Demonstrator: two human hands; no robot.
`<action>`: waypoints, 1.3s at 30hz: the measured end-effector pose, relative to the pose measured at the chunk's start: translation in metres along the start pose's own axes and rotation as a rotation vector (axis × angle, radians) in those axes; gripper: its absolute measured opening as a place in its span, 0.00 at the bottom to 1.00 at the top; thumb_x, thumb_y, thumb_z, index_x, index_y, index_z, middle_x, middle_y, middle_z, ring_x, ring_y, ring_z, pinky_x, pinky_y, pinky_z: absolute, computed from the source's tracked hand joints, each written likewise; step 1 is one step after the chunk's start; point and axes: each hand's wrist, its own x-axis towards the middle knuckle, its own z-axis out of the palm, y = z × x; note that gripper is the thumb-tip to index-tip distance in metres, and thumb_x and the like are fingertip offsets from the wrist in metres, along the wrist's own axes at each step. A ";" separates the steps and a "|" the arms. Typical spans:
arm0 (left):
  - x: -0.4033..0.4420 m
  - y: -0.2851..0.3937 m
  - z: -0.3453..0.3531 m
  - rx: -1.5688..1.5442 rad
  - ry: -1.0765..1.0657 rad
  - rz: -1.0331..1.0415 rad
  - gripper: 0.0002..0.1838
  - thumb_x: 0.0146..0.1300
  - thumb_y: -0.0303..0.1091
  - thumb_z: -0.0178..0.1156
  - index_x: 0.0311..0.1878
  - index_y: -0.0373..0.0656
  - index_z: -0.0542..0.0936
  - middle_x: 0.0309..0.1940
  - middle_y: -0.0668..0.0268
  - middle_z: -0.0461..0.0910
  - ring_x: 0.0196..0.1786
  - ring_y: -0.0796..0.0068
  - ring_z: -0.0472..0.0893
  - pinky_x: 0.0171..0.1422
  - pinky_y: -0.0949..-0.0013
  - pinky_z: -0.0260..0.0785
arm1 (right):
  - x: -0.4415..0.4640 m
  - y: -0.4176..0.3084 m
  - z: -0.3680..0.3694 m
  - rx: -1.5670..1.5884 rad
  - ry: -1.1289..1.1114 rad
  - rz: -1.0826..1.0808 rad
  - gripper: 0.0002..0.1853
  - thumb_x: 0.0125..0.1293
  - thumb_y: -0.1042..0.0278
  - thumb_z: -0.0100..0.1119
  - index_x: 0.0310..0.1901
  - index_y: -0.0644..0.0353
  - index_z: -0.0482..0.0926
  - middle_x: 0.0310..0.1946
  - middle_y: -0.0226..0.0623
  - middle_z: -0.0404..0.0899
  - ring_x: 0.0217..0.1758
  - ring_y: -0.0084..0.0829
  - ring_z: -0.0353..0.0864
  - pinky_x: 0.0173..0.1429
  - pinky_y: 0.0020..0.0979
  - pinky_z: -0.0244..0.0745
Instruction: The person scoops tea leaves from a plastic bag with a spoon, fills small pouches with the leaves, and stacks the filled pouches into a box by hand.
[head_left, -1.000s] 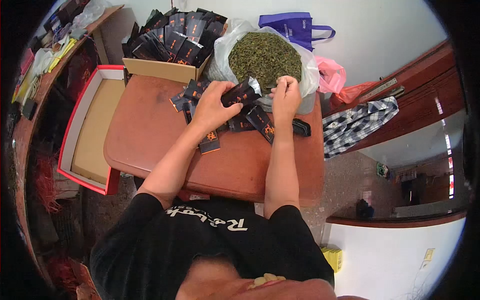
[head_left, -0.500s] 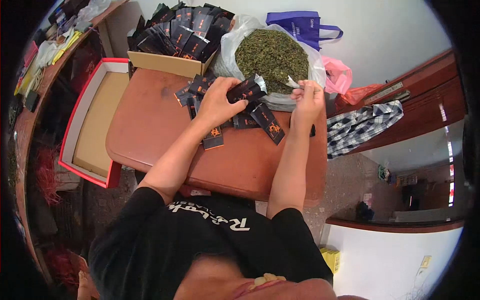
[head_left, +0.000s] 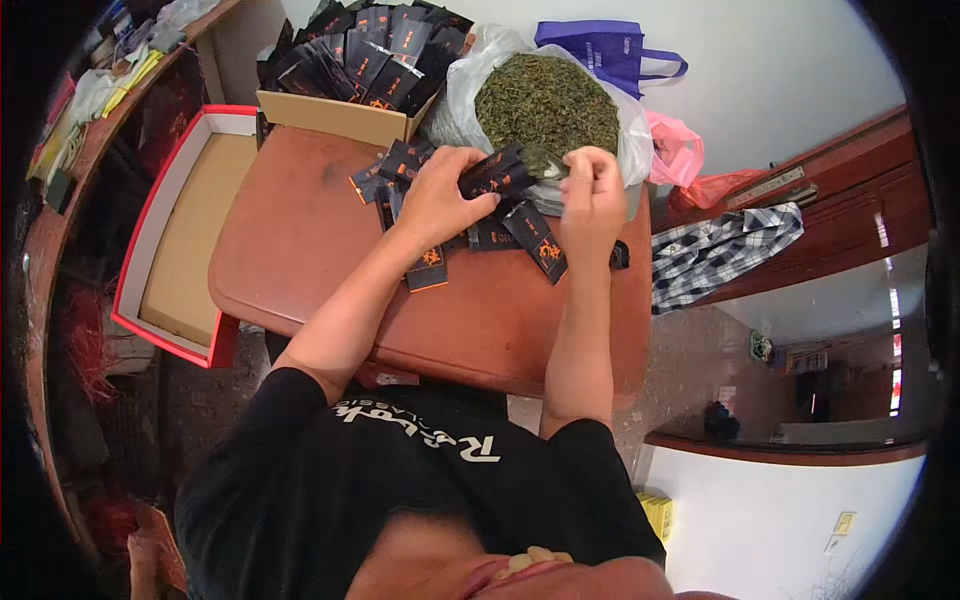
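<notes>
Much of the front of the clear plastic bag (head_left: 465,95) is screened by the hands and what they hold, so its near rim above the table (head_left: 290,210) shows only in part. At that near side, a grey-green piece (head_left: 542,163) is blurred, and whether it is a utensil or something else cannot be made out; the fingertips of the right hand (head_left: 592,190) pinch its end, with the finger positions smeared. The right forearm partly covers a small black object (head_left: 621,255) on the near right of the bag, leaving just an end visible. The left hand (head_left: 445,190) covers one end of a black pouch (head_left: 495,172), gripping it between thumb and fingers just in front of the bag's left part. That pouch is dark and slightly bulged, with orange marks too small to read, its mouth turned toward the grey-green piece. Inside the bag, dried leaves (head_left: 548,100) form a mottled green-brown mound. Flat black packets (head_left: 538,240) with orange print overlap on the bag's near left, several partly under the left hand. Left of the bag, a carton (head_left: 335,118) is crammed with similar packets (head_left: 370,65), the farthest cut off by the picture's edge.
</notes>
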 end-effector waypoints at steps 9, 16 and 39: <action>0.000 0.002 -0.003 -0.035 0.018 -0.022 0.24 0.50 0.38 0.70 0.51 0.39 0.79 0.45 0.57 0.77 0.51 0.56 0.78 0.58 0.59 0.70 | 0.017 -0.030 -0.020 -0.384 0.020 -0.253 0.07 0.72 0.69 0.54 0.40 0.64 0.78 0.37 0.44 0.81 0.39 0.45 0.81 0.45 0.39 0.75; 0.003 0.000 -0.007 -0.038 0.000 -0.074 0.25 0.53 0.34 0.72 0.54 0.38 0.78 0.47 0.61 0.76 0.51 0.68 0.78 0.59 0.66 0.70 | 0.030 0.014 -0.050 -0.474 0.032 0.112 0.14 0.72 0.61 0.54 0.38 0.65 0.79 0.29 0.46 0.82 0.32 0.43 0.82 0.41 0.41 0.75; 0.002 -0.004 -0.002 -0.001 -0.007 -0.052 0.26 0.52 0.34 0.72 0.54 0.38 0.77 0.48 0.59 0.76 0.53 0.65 0.78 0.62 0.65 0.69 | 0.010 0.044 0.000 0.335 0.257 0.106 0.08 0.76 0.66 0.51 0.42 0.62 0.75 0.33 0.32 0.79 0.25 0.16 0.74 0.30 0.20 0.70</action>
